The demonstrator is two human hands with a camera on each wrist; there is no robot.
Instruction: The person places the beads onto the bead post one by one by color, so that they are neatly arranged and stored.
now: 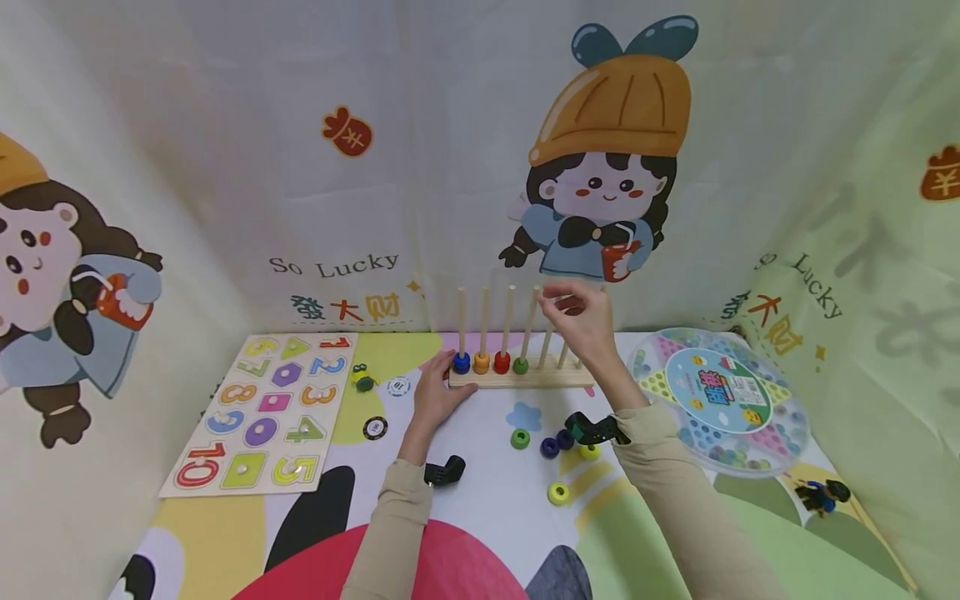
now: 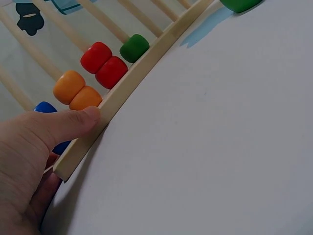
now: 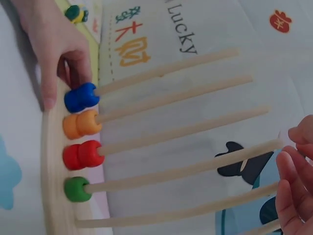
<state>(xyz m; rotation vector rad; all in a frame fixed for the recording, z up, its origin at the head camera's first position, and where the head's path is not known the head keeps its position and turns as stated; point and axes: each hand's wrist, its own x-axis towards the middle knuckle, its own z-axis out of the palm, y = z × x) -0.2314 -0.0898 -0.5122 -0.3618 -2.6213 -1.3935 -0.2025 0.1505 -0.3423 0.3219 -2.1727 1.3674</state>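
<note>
The wooden rack [image 1: 521, 377] lies crosswise on the mat [image 1: 487, 492] — rods upright. Its left end is gripped by the left hand [image 1: 438, 396]; the right hand [image 1: 581, 321], fingers loosely curled, holds nothing visible — cartoon curtains behind.

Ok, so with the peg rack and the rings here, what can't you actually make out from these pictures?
- Whether the right hand holds a ring: in the head view its fingers cover the spot, and the right wrist view's edge cuts them off.
- How many pegs the rack has: that hand covers the far end.
- The blue rings: the left hand's thumb hides most in the left wrist view.
- The round game box label: too small.
</note>
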